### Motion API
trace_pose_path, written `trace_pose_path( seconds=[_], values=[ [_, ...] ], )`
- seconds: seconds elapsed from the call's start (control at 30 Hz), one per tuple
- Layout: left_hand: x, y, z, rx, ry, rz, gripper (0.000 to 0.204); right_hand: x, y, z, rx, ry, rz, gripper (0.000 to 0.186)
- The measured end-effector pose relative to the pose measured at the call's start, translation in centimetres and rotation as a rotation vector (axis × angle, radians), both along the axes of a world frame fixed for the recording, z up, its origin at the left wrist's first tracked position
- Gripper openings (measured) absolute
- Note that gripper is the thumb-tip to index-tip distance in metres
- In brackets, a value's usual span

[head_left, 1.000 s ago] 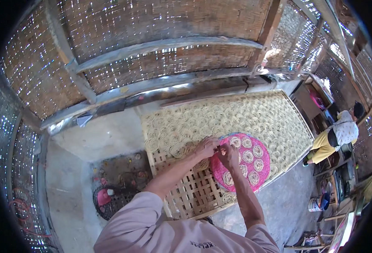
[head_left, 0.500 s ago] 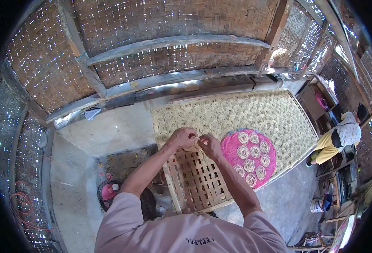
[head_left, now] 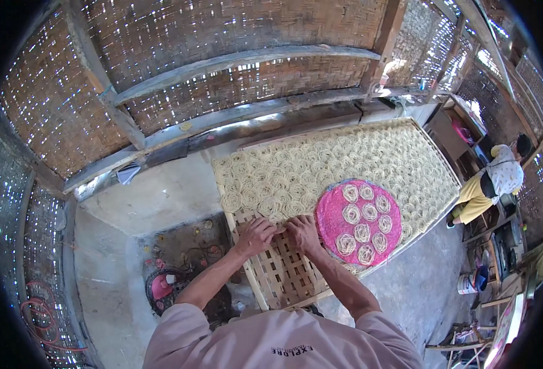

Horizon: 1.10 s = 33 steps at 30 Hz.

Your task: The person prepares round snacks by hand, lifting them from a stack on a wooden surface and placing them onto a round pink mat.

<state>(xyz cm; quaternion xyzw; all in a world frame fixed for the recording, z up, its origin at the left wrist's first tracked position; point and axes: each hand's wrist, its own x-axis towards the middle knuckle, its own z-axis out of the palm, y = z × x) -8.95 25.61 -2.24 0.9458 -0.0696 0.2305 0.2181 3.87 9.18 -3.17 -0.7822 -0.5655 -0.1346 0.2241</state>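
My left hand (head_left: 257,236) is low over the near part of a slatted bamboo rack (head_left: 290,273), its fingers closed. Close beside it, my right hand (head_left: 302,234) also has its fingers drawn together. Something thin and pale shows between the fingertips, too small to make out. Just beyond both hands, rows of pale nests of coiled strands, like noodles, (head_left: 339,157) cover the rack. To the right of my right hand, a round pink tray (head_left: 329,212) lies on those rows and carries several looser coils.
A person (head_left: 502,178) in yellow trousers stands at the far right near shelves. A pink container (head_left: 161,286) sits in a dark floor recess to the left. A woven bamboo wall (head_left: 234,31) runs behind the rack. A white bucket (head_left: 466,283) stands at right.
Both hands have come nearer to me and lower, from over the nests to the edge of the bare slats. A pale strand showed between the fingertips before. The view has shifted slightly.
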Motion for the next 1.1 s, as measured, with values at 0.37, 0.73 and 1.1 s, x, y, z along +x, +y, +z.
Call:
trace_pose_path(
  seconds=[0.37,0.73,1.1],
  values=[
    [8.6,-5.0,3.7,-0.099,-0.189,0.010,0.018,11.2,-9.6,0.0,-0.013,0.018,-0.683,0.029],
    [15.3,-10.8,2.3,-0.169,0.114,-0.034,0.032,13.9,-11.3,-0.1,-0.329,0.082,-0.854,0.033],
    [14.6,-10.2,1.6,-0.255,0.103,0.000,0.038,13.5,-11.4,1.6,-0.296,0.278,-0.779,0.037]
  ],
)
